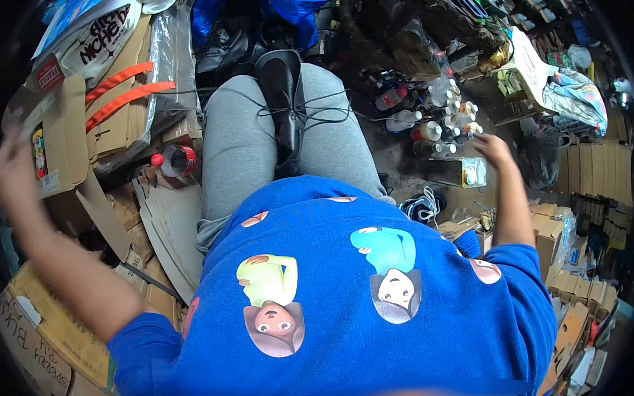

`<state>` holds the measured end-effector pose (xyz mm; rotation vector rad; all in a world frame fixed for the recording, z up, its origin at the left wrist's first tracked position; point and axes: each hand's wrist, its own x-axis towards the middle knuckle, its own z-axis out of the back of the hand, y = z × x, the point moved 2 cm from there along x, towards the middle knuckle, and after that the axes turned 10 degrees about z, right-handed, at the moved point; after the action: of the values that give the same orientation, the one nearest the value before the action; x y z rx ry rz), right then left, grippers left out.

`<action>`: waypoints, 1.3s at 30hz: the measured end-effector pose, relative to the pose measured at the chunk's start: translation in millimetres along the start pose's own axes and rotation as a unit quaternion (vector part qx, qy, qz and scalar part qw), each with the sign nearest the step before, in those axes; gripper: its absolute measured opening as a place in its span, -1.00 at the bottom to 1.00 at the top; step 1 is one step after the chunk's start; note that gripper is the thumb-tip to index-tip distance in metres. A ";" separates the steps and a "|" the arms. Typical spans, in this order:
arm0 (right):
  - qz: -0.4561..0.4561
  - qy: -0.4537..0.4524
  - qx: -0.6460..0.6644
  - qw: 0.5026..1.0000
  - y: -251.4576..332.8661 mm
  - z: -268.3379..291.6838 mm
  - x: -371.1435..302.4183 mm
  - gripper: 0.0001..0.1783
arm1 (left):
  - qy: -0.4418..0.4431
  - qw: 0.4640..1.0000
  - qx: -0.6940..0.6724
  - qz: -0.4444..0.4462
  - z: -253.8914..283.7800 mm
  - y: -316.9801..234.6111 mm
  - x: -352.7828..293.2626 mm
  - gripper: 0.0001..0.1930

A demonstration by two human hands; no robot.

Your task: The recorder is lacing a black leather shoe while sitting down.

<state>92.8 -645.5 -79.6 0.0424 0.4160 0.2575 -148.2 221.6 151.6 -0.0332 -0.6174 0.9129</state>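
Note:
A black leather lace-up shoe (281, 106) lies on my lap between my grey-clad thighs. Dark laces or cords loop over it, and thin dark strands run outward from it to both sides. My left hand (15, 160) is far out to the left beside an open cardboard box (67, 150); motion smears its fingers. Out to the right, my right hand (496, 151) has its fingers drawn together near several plastic bottles (445, 119). Whatever it may grip is too small to make out. Where the strands end is not visible.
Orange straps (128, 86) lie over cardboard and clear plastic on the left. A red-capped bottle (177, 161) lies by my left thigh. Another dark shoe (223, 49) is beyond my knees. A white chair (529, 65) with cloth stands at the far right, with stacked boxes below it.

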 end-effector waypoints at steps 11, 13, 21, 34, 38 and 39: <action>0.194 0.022 0.514 0.835 324.9 -1.6 20.9 -0.77 | 0.431 0.776 -0.269 -0.372 -139.3 -194.3 -226.9 -0.70; 0.137 0.089 0.630 0.759 325.7 6.4 14.3 -0.80 | 0.519 0.764 -0.209 -0.321 -143.3 -198.0 -222.6 -0.83; 0.151 0.010 0.563 0.812 285.8 19.6 23.9 -0.73 | 0.515 0.782 -0.292 -0.194 -115.7 -165.7 -182.4 -0.79; -0.010 -0.210 0.441 0.873 79.6 -3.8 16.6 -0.70 | 0.187 0.956 -0.224 -0.007 -76.6 50.7 -7.8 -0.77; -0.058 -0.140 0.434 0.888 77.8 1.2 -5.7 -0.74 | 0.141 0.971 -0.163 0.104 -72.6 64.7 -6.3 -0.73; -0.088 -0.123 0.509 0.848 79.8 -0.3 -10.2 -0.76 | 0.142 0.971 -0.164 0.102 -66.3 46.3 -13.8 -0.73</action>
<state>64.7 -571.0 -68.5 1.0722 0.2574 -0.1777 -154.1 255.2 77.0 -0.5246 -0.4967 0.9744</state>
